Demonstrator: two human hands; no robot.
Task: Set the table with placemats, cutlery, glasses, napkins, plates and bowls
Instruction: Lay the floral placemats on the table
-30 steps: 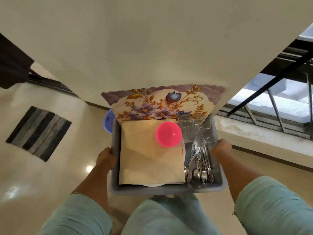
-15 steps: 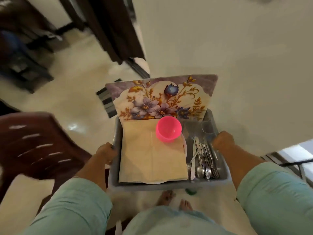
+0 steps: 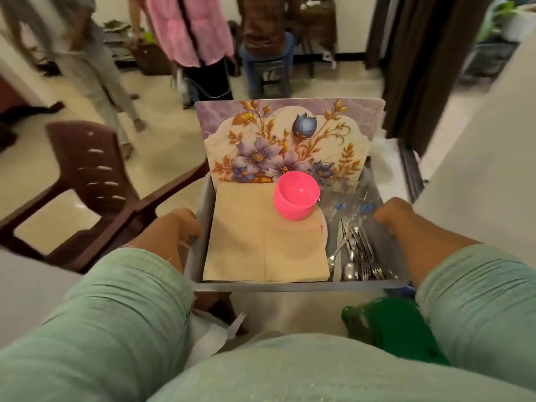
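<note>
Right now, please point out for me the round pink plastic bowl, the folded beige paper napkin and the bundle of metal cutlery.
Round pink plastic bowl [image 3: 296,195]: head view, on its inner hollow.
Folded beige paper napkin [image 3: 261,245]: head view, on its flat middle.
Bundle of metal cutlery [image 3: 358,256]: head view, on the handles.

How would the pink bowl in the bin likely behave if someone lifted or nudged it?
The pink bowl looks like thin plastic, so probably light and not fragile. It sits tilted on the napkins, unsecured, so a nudge could likely tip or slide it. Its rounded side suggests it might roll toward the cutlery.
</note>
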